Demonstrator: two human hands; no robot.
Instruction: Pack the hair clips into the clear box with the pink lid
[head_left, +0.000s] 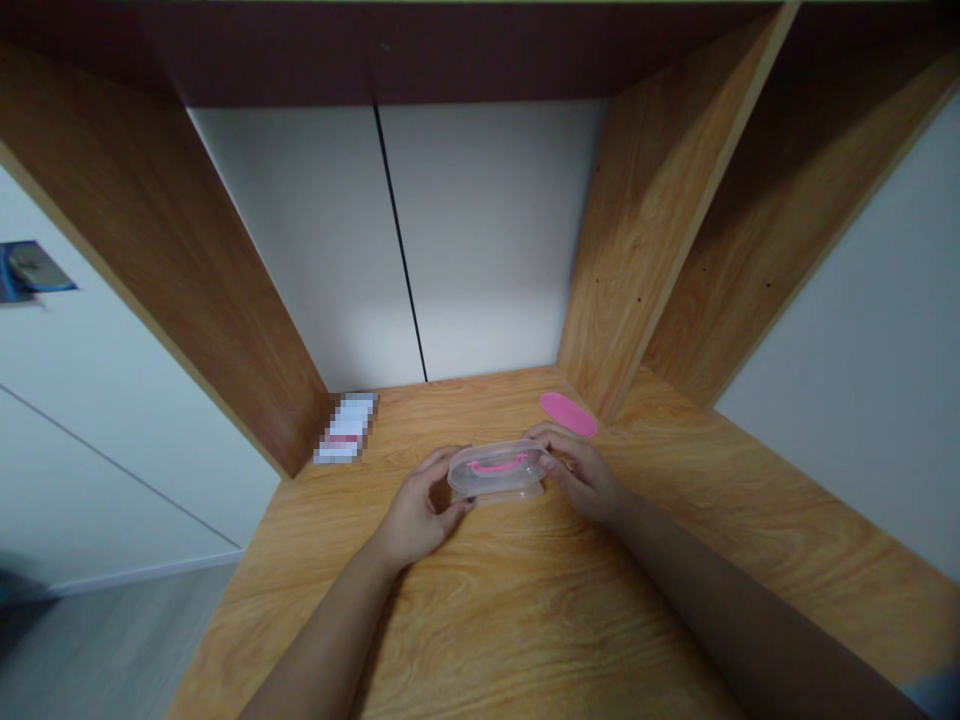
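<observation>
A clear plastic box (499,494) with rounded ends stands on the wooden desk in front of me. Its see-through lid (480,455) carries a pink handle (499,464) and sits over the top, slightly tilted; I cannot tell whether it is fastened. My left hand (424,510) grips the box's left end, thumb at the near side and fingers behind. At the right end, my right hand (577,472) pinches the lid's edge, with the thumb on top and the fingers round the back. A flat pink oval piece (568,414) lies on the desk just beyond my right hand.
The wooden desk (525,620) runs back to a white panel (480,240) with a dark seam. Upright boards (637,250) stand at the right and left (165,230), under a dark shelf (390,55). A blurred white and red item (346,428) lies at the back left.
</observation>
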